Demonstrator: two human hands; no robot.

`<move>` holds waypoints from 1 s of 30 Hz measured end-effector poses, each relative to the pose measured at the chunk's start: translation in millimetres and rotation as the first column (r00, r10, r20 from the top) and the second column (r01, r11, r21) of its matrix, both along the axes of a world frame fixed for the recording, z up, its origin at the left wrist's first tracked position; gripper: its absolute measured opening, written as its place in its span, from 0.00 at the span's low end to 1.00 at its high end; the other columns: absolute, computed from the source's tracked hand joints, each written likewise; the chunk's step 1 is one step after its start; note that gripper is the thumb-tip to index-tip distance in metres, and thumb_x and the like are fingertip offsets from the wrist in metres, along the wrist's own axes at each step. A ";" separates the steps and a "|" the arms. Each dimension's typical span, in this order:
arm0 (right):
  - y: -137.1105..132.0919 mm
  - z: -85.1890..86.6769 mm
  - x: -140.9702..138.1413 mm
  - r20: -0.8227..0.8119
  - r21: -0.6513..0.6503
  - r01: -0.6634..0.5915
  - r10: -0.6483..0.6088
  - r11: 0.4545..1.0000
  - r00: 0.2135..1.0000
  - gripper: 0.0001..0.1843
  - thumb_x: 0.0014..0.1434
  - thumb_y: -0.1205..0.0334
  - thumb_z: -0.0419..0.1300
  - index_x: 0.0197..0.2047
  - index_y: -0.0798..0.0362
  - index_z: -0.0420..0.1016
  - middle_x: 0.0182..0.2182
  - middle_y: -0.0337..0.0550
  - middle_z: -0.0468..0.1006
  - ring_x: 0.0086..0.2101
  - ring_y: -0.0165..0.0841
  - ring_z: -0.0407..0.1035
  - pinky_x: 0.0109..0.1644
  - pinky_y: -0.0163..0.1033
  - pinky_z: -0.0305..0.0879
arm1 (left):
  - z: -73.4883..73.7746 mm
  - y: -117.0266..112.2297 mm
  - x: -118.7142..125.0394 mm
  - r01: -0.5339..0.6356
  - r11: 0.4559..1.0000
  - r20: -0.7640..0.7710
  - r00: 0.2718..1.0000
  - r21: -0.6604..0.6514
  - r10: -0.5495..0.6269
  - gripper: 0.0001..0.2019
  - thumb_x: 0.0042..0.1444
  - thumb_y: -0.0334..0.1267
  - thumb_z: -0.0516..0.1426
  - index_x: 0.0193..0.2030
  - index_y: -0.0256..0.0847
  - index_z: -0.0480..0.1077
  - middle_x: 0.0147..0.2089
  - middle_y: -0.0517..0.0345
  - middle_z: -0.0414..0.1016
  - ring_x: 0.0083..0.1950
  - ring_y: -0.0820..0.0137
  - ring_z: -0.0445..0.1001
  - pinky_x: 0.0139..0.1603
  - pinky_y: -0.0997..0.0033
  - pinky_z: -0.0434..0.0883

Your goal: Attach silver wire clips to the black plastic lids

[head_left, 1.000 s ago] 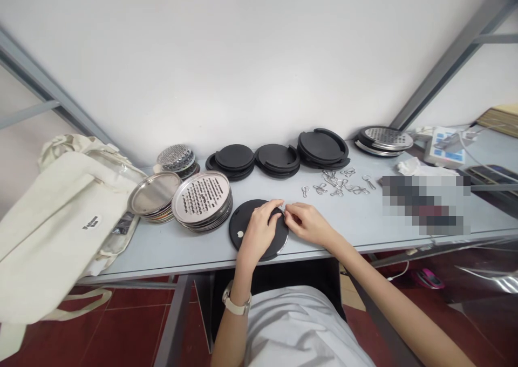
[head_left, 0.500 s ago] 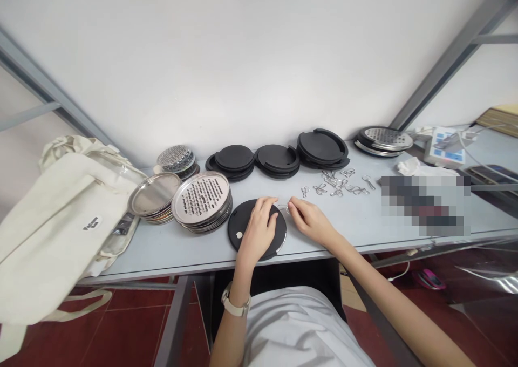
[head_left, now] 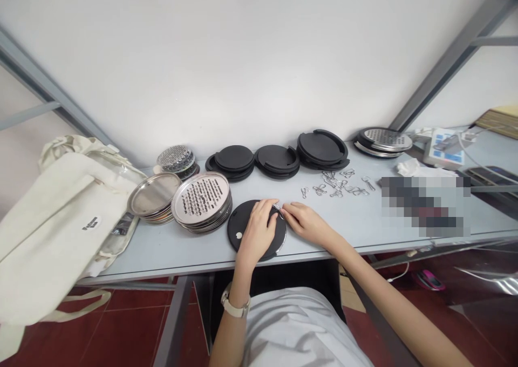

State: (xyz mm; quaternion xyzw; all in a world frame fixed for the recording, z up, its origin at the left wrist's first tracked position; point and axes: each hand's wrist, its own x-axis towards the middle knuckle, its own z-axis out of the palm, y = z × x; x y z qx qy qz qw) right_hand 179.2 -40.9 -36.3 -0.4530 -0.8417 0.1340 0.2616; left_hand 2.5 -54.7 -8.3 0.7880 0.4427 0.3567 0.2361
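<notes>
A round black disc (head_left: pixel 246 213) with a pale logo lies flat near the table's front edge, and a strip of shiny metal shows along its right rim. Across its top rests my left hand (head_left: pixel 259 226), fingers stretched toward the far right edge and thumb apart from them. My right hand (head_left: pixel 305 221) is at the disc's upper right rim, its thumb and fingers pinched on a thin silver wire clip (head_left: pixel 277 207). The clip touches the disc's edge close to my left fingertips. Its far part is partly hidden by the fingers.
Several loose wire clips (head_left: pixel 338 183) lie behind my right hand. Black round holders (head_left: pixel 277 159) line the wall. Grater discs (head_left: pixel 202 199) and plain metal discs (head_left: pixel 156 194) are stacked at left, beside a cream bag (head_left: pixel 60 221). More grater discs (head_left: pixel 384 139) sit at back right.
My right hand has moved left, bringing the wire clip from beside the disc onto its upper right rim. My left hand and the disc have stayed in place.
</notes>
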 end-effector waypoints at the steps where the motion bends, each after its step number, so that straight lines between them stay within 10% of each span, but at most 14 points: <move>1: 0.2 -0.2 0.4 0.000 -0.003 -0.007 0.007 1.000 1.000 0.13 0.68 0.64 0.44 0.33 0.52 0.64 0.26 0.41 0.67 0.27 0.33 0.63 0.34 0.37 0.58 | 0.2 0.0 -0.1 0.003 1.000 -0.004 1.000 0.005 -0.003 0.15 0.62 0.26 0.49 0.54 0.43 0.64 0.52 0.54 0.70 0.56 0.65 0.67 0.59 0.60 0.64; 30: -1.6 5.2 -1.1 -0.052 -0.047 -0.042 0.039 0.998 0.998 0.13 0.69 0.59 0.44 0.35 0.52 0.63 0.28 0.42 0.69 0.28 0.33 0.63 0.35 0.37 0.59 | 0.5 0.1 0.5 0.017 1.000 0.000 1.000 -0.020 -0.017 0.17 0.63 0.26 0.48 0.55 0.45 0.66 0.53 0.55 0.72 0.55 0.64 0.67 0.58 0.60 0.64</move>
